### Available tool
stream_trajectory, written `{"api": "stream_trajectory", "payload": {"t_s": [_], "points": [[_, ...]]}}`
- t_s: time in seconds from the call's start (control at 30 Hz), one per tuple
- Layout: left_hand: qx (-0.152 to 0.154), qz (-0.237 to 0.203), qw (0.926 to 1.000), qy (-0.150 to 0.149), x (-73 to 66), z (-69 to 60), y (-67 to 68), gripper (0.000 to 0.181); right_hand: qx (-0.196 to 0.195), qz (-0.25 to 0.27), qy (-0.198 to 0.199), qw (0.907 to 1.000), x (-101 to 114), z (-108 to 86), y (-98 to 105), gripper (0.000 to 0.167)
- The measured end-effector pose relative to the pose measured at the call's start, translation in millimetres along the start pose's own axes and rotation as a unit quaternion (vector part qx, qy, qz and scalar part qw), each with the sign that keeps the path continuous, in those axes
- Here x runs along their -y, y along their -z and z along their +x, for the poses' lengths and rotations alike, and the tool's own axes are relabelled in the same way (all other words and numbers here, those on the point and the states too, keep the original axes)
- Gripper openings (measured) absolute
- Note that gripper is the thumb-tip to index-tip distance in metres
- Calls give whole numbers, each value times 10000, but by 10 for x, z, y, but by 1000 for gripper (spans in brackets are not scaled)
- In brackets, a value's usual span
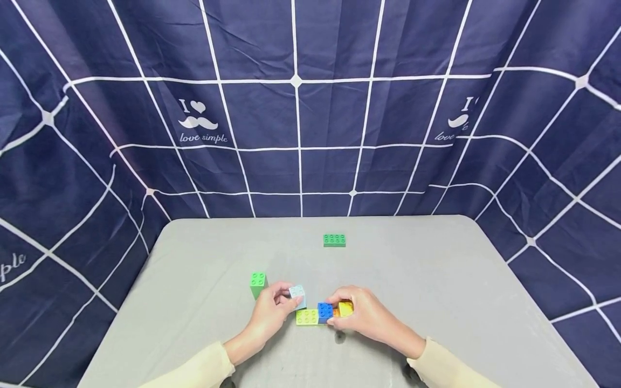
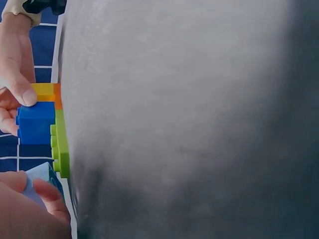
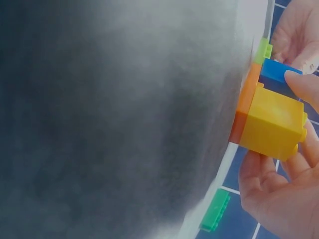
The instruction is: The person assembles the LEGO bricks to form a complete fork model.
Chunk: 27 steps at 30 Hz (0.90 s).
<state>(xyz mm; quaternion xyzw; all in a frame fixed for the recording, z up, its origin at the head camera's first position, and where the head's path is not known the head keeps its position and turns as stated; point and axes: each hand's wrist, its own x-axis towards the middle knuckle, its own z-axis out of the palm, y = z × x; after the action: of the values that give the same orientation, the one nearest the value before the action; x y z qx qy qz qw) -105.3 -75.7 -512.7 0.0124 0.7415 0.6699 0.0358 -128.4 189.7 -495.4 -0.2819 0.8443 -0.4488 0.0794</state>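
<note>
Between the thumb and fingers of my left hand point(image 1: 269, 312) is a light blue brick point(image 1: 297, 292), tilted and held close to the left end of a lime green brick point(image 1: 306, 317). A blue brick point(image 1: 325, 313) sits across the join of the lime brick and an orange brick point(image 3: 247, 94). On the orange brick stands a yellow brick point(image 3: 274, 122). My right hand point(image 1: 367, 314) pinches the blue brick, thumb on the near side and fingers on the far side, its palm beside the yellow brick. Part of the orange brick is hidden in the head view.
A tall bright green brick point(image 1: 258, 284) stands left of my left hand. Farther back lies a flat dark green brick point(image 1: 334, 240). The grey table point(image 1: 412, 258) is bordered by a navy curtain point(image 1: 335, 113) with white lines at the back and sides.
</note>
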Motion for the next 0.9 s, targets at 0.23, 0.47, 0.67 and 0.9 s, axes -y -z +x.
{"api": "stream_trajectory", "payload": {"t_s": [0.23, 0.47, 0.67, 0.9], "points": [[326, 115, 9994, -11, 45, -60, 49, 30, -23, -50, 5, 10000, -12, -6, -7, 29], [631, 698, 9943, -494, 57, -112, 79, 29, -64, -113, 50, 9999, -3, -8, -5, 30], [922, 1203, 9845, -877, 37, -162, 124, 26, -94, -139, 49, 9998, -6, -9, -18, 30], [1036, 1537, 9755, -1186, 31, -171, 152, 23, -72, -98, 12, 9999, -6, -16, -23, 30]]}}
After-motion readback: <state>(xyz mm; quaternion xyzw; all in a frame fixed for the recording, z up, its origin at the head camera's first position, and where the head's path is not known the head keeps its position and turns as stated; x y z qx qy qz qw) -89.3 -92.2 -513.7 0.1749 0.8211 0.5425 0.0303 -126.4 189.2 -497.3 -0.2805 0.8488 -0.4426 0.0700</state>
